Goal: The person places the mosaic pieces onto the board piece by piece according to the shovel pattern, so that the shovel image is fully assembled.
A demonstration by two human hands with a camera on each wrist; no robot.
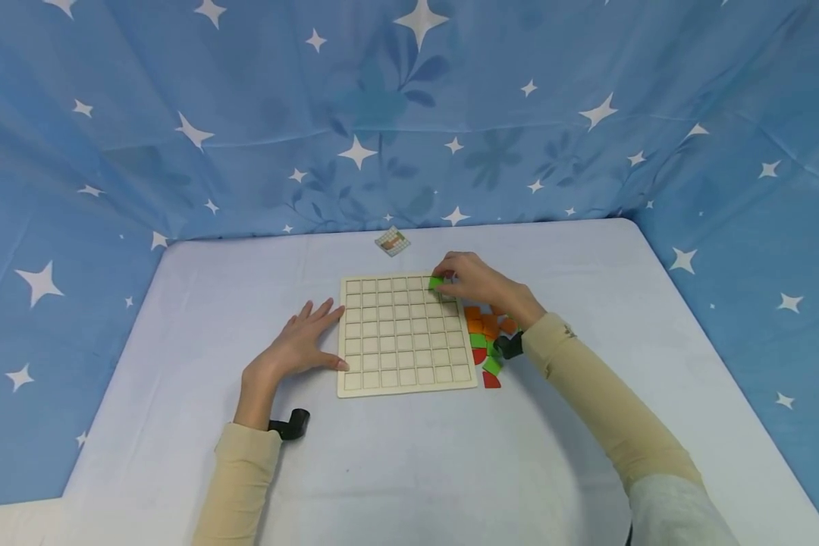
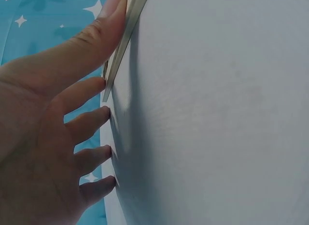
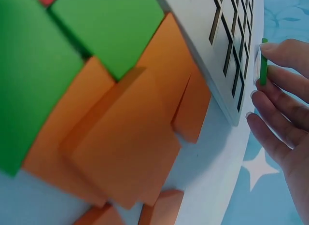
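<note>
A pale grid board (image 1: 403, 334) with square recesses lies on the table. In the head view my right hand (image 1: 474, 278) is over the board's far right corner, pinching a green square tile (image 1: 436, 283) between thumb and fingers. The right wrist view shows that tile (image 3: 264, 62) edge-on in the fingertips. My left hand (image 1: 300, 341) lies at the board's left side with fingers spread, the thumb and a fingertip touching its edge. In the left wrist view, the thumb of the left hand (image 2: 53, 109) rests against the board's edge (image 2: 126, 41).
Beside the board's right edge lies a loose pile of orange tiles (image 1: 490, 326), green tiles (image 1: 492, 366) and red quarter-round pieces (image 1: 491, 380), partly under my right wrist. A small patterned card (image 1: 392, 241) lies beyond the board. A blue starry curtain (image 1: 382, 114) surrounds the white table (image 1: 409, 470).
</note>
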